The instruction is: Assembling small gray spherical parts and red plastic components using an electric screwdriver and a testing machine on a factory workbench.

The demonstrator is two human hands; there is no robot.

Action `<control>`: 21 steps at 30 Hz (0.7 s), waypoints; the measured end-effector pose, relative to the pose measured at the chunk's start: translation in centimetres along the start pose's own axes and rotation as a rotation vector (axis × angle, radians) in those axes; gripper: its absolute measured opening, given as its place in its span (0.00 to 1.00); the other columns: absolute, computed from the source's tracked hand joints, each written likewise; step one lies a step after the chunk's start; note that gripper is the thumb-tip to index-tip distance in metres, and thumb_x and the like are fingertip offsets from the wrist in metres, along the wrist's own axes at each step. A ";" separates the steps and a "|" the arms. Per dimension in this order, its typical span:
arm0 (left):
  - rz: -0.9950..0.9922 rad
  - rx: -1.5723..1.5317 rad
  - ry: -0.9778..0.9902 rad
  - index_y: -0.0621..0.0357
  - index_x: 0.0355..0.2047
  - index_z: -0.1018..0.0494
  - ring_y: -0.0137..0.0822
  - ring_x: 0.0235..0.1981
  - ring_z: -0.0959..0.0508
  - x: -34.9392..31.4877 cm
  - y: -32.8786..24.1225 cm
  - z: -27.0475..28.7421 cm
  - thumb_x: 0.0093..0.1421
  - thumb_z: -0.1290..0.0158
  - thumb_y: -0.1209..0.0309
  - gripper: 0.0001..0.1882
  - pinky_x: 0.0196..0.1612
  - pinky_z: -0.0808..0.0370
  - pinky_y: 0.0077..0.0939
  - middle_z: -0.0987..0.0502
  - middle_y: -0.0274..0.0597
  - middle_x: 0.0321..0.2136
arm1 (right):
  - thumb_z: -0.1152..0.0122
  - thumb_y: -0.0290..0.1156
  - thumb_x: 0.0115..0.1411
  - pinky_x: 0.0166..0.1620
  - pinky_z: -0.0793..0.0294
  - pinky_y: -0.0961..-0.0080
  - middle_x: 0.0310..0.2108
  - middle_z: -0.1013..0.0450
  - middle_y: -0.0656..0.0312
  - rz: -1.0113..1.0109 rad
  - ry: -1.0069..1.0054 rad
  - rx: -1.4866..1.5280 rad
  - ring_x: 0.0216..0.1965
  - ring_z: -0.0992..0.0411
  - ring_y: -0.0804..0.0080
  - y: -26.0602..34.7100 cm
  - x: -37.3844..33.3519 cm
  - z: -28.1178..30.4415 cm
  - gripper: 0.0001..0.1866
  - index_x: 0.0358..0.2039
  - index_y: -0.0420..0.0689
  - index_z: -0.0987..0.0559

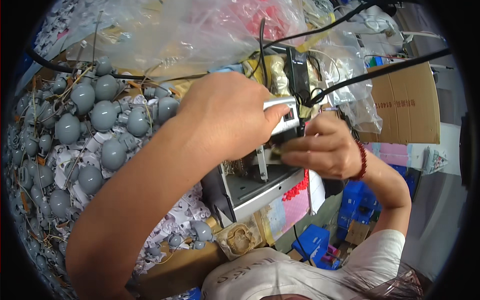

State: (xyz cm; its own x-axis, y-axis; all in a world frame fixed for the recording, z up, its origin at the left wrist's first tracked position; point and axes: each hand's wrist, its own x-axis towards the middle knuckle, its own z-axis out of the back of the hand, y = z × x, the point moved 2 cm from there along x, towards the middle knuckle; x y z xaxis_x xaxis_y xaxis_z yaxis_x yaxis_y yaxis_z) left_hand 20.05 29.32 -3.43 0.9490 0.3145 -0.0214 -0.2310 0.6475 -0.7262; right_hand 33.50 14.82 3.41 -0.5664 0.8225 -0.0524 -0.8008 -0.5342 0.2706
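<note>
Closest to the camera, the person's bare left forearm rises from the lower edge to the left hand [227, 117], which is wrapped over a silver, box-shaped machine head with a small red detail [281, 128], thumb laid across its front; the other fingers are hidden. Just beside it, the right hand [325, 150], with a dark-red beaded bracelet [361, 160] at the wrist, has its fingers curled together and blurred; whether they pinch anything cannot be told. The machine head sits above a black-and-silver metal base [272, 192], near the middle of the view. Small bright-red pieces [296, 190] lie beside the base's right edge. To the left spreads a heap of rounded grey plastic parts [104, 116], mixed with white plastic pieces [182, 214]. Clear plastic bags [175, 35] lie beyond the hands.
</note>
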 end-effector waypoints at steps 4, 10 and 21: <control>0.022 0.038 -0.021 0.53 0.39 0.18 0.55 0.36 0.22 0.1 0.0 -0.3 0.62 0.50 0.53 0.19 0.40 0.26 0.45 0.20 0.53 0.30 | 0.30 0.23 0.47 0.31 0.35 0.72 0.34 0.19 0.64 -0.237 -0.137 0.033 0.24 0.35 0.70 0.5 -2.2 1.0 0.12 0.35 0.44 0.16; -0.046 -0.009 -0.068 0.56 0.36 0.18 0.54 0.36 0.21 0.1 -0.2 -0.4 0.63 0.52 0.52 0.21 0.40 0.26 0.44 0.20 0.53 0.31 | 0.30 0.23 0.49 0.32 0.34 0.72 0.29 0.20 0.59 -0.411 -0.130 0.428 0.27 0.29 0.67 0.7 -0.4 -0.9 0.07 0.31 0.39 0.16; 0.003 -0.010 -0.001 0.52 0.41 0.19 0.54 0.38 0.22 0.0 -0.3 0.1 0.64 0.52 0.51 0.21 0.41 0.26 0.45 0.21 0.52 0.32 | 0.33 0.17 0.46 0.32 0.30 0.70 0.32 0.22 0.60 -0.330 -0.137 0.262 0.27 0.30 0.65 2.4 -1.2 -0.3 0.14 0.36 0.38 0.18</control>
State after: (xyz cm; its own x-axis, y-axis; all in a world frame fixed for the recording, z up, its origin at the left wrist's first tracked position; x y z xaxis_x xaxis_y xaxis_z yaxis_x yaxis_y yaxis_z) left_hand 20.09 29.21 -3.17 0.9480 0.3174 -0.0229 -0.2319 0.6396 -0.7329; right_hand 32.24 12.47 3.78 -0.2432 0.9685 -0.0540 -0.8482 -0.1853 0.4962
